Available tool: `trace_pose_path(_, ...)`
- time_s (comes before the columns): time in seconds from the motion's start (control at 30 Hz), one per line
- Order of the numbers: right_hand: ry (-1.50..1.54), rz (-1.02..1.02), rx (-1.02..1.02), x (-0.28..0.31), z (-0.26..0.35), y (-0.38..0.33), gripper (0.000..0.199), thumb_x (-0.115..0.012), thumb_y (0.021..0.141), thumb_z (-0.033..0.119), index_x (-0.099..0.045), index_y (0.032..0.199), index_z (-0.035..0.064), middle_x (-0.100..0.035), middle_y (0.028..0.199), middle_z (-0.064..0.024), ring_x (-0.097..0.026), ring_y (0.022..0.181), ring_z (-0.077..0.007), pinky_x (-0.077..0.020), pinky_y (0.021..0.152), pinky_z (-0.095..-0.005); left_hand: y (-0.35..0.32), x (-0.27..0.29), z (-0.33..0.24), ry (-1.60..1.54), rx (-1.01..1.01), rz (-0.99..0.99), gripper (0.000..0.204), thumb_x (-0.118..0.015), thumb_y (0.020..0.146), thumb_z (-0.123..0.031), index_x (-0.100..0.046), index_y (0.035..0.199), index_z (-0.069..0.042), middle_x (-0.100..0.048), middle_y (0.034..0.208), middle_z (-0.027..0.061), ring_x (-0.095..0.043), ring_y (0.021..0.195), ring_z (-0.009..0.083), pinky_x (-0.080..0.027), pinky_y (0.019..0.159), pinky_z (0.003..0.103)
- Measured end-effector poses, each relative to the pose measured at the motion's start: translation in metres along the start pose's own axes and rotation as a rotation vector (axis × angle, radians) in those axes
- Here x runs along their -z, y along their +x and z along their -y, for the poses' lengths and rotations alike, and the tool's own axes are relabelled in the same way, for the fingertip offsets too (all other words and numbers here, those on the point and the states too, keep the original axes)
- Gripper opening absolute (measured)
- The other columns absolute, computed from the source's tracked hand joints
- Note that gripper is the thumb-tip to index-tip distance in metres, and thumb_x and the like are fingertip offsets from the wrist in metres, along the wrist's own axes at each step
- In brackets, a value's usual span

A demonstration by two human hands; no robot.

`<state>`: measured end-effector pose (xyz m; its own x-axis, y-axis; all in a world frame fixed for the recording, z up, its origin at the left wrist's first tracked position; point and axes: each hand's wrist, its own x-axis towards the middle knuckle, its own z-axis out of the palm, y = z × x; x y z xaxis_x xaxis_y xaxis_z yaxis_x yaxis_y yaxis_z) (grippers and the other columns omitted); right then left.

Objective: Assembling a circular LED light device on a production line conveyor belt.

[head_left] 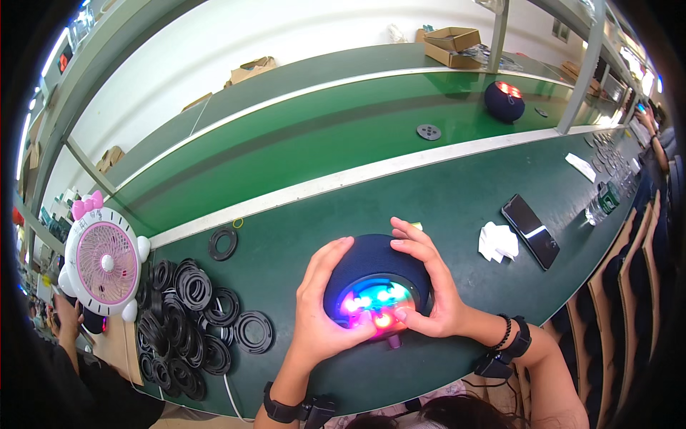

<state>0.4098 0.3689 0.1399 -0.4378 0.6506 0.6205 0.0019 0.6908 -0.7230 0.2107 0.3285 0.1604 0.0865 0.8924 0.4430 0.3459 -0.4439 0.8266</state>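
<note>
A round, dark blue fabric-covered speaker [373, 256] sits in front of me at the near side of the green table. Red, blue, cyan and pink lights glow in its round face, which is tilted toward me. My left hand [318, 304] grips its left side, the thumb lying over the lit face. On the other side my right hand [437, 297] clasps it, fingers over the top and thumb on the face's right edge. Left of my hands lies a heap of black plastic rings [175, 314], with one loose ring [254, 332] nearest my left wrist.
A pink-and-white fan [107, 261] stands at left. Crumpled tissue [498, 242], a phone [530, 232] and a plastic bottle [602, 204] lie at right. Beyond the rail, a green conveyor belt [307, 146] carries another lit speaker [504, 102] and a grey disc [429, 132]. Co-workers flank both sides.
</note>
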Motion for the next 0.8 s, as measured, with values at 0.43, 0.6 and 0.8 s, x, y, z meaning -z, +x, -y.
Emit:
trace_pose_path(0.43, 0.003, 0.047, -0.064, 0.0023, 0.0020, 0.0023, 0.075, -0.071, 0.066, 0.019, -0.045, 0.134, 0.0035, -0.033, 0.145, -0.0265, -0.037, 0.134, -0.0397, -0.0314, 0.108, -0.0442, -0.0011, -0.0035, -0.0013, 0.049, -0.029, -0.013, 0.083, -0.072, 0.051, -0.015, -0.050, 0.129, 0.000, -0.051, 0.126, 0.0180, -0.054, 0.116, 0.0287, -0.041, 0.100, 0.037)
trace_pose_path(0.6, 0.015, 0.052, -0.072, 0.0039, 0.0022, 0.0026, 0.075, -0.071, 0.065, 0.018, -0.045, 0.134, 0.0036, -0.034, 0.144, -0.0266, -0.038, 0.134, -0.0394, -0.0310, 0.109, -0.0430, -0.0015, -0.0042, -0.0017, 0.043, -0.030, -0.013, 0.084, -0.073, 0.050, -0.015, -0.050, 0.130, 0.000, -0.051, 0.127, 0.0179, -0.054, 0.116, 0.0290, -0.041, 0.100, 0.037)
trace_pose_path(0.8, 0.004, 0.040, -0.089, 0.0035, 0.0022, 0.0027, 0.076, -0.073, 0.064, 0.018, -0.046, 0.134, 0.0039, -0.036, 0.143, -0.0262, -0.038, 0.133, -0.0393, -0.0313, 0.108, -0.0428, -0.0023, -0.0048, -0.0012, 0.027, -0.012, -0.012, 0.086, -0.076, 0.050, -0.017, -0.050, 0.130, 0.000, -0.051, 0.127, 0.0178, -0.054, 0.116, 0.0286, -0.041, 0.101, 0.037)
